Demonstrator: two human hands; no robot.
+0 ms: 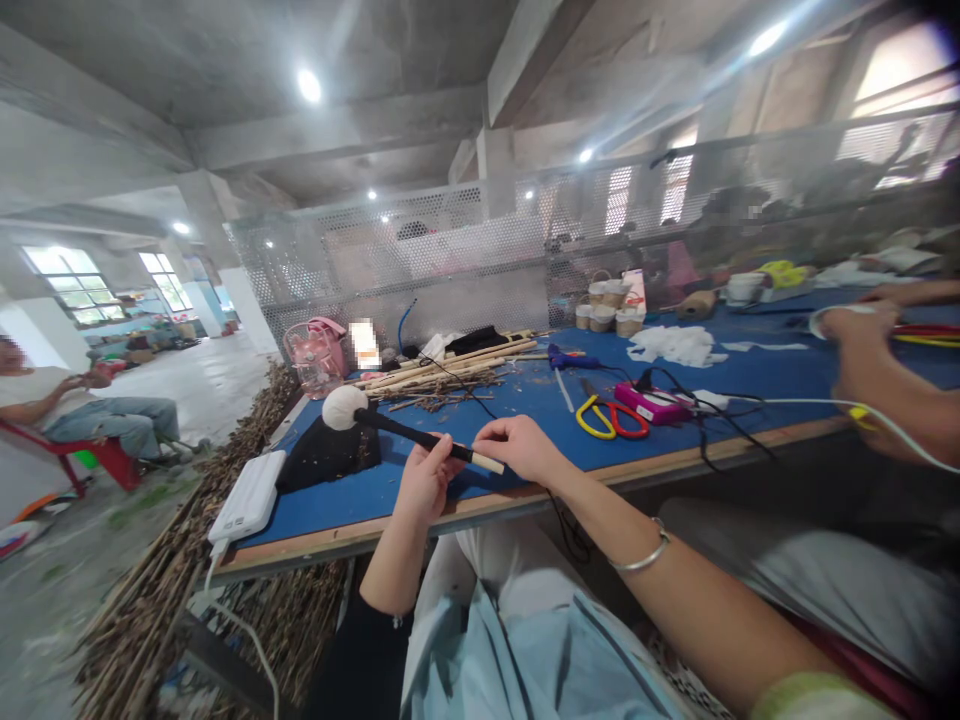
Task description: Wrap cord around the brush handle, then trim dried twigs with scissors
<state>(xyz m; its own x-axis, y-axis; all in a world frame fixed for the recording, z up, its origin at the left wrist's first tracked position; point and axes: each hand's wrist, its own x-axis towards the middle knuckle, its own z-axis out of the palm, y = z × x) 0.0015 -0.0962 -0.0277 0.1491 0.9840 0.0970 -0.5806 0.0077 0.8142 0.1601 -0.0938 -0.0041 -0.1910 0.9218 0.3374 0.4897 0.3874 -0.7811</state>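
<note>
My left hand (424, 480) is closed round a thin stick (420, 436) that is mostly wrapped in black and ends in a white padded ball (343, 407) at its far left tip. My right hand (517, 445) pinches the bare wooden end of the same stick just to the right of the left hand. Both hands hover over the near edge of the blue-topped table (525, 410). A silver bangle (643, 555) sits on my right forearm.
On the table lie a white power bank (249, 497), black cloth (326, 455), bamboo sticks (450, 362), yellow-and-red scissors (609, 415), a pink device (654, 403) and white fabric scraps (675, 343). A co-worker's hand (862, 340) works at right. Twig bundles (187, 560) pile on the left floor.
</note>
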